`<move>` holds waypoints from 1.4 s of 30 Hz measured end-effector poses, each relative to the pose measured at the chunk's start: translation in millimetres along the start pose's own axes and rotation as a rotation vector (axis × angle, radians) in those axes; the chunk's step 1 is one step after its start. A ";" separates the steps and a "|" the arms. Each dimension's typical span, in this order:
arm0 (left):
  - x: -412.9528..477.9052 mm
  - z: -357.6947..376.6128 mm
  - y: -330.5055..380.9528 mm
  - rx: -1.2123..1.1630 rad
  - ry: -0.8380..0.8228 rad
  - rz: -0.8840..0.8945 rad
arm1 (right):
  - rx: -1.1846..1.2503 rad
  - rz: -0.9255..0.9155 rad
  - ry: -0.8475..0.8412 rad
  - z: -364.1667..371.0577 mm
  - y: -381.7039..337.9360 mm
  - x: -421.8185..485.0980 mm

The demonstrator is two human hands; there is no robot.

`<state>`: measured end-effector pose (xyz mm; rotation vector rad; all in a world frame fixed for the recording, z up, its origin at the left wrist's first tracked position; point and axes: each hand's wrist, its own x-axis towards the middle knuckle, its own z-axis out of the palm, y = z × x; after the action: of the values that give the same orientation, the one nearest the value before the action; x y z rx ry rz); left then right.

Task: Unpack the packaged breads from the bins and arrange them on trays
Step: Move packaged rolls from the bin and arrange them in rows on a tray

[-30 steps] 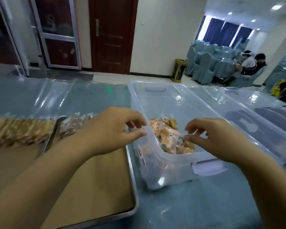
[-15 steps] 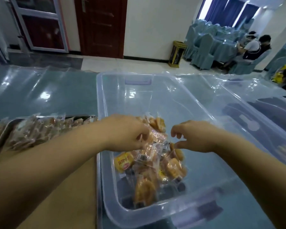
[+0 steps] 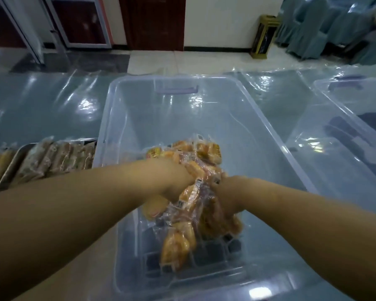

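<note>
Your left hand (image 3: 175, 178): it is down in the clear bin (image 3: 105, 118), touching the bread packs (image 3: 178, 244).
Your right hand (image 3: 227, 195): it is in the same pile, just beside your left hand, with its fingers hidden.
Tray (image 3: 12, 168): it sits left of the bin and holds a row of brown packs (image 3: 59, 159).
Second bin (image 3: 343, 109): it is on your right.

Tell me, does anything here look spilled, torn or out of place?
Nothing stands out. The packaged breads lie in a loose heap inside the clear bin, with the left hand and right hand buried in it; those on the tray stand in neat rows.
</note>
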<state>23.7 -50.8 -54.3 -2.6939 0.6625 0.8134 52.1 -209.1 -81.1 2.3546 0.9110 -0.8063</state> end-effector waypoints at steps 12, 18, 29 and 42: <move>24.2 27.7 2.8 -0.086 0.036 -0.017 | -0.015 0.059 -0.022 1.8 -3.2 5.2; 21.0 27.4 3.4 -0.065 0.091 -0.040 | 0.266 0.098 0.011 -22.5 1.9 -9.9; 28.4 39.0 0.8 -0.143 0.094 -0.083 | 0.356 0.163 0.183 -35.6 23.3 -21.3; 36.3 7.5 -52.5 -0.155 0.145 -0.383 | 0.416 0.130 0.228 -38.9 28.0 -19.5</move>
<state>72.9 -15.5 -75.7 -2.9036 0.1009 0.5949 73.9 -212.0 -34.3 2.8821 0.7191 -0.7414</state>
